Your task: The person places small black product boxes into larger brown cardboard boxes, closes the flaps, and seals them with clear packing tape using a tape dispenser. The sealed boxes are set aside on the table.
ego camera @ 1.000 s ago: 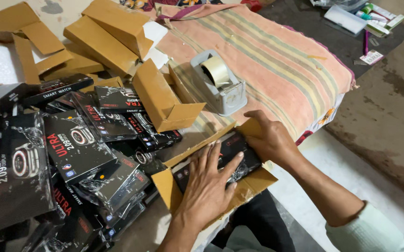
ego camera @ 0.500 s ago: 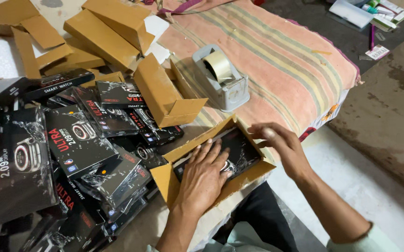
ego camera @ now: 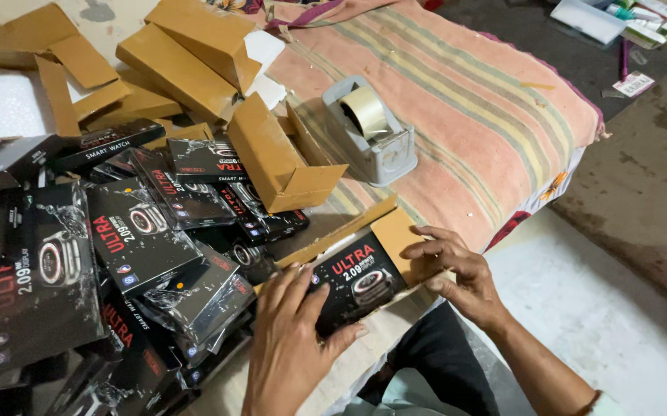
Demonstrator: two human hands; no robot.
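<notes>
Both hands have shifted to the black box's ends: left hand (ego camera: 291,339) fingers spread over its left side, right hand (ego camera: 456,273) fingers pinching the carton (ego camera: 395,235) flap beside the box (ego camera: 356,281).

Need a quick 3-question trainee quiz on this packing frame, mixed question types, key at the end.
1. True or false: the tape dispenser stands on the striped cloth.
2. What does the left hand rest on? A) black box B) tape dispenser C) white foam
3. Fill in: the right hand grips the end of the open ____ carton.

Key: 1 true. 2 A, the black box lying in the carton. 3 cardboard.
</notes>
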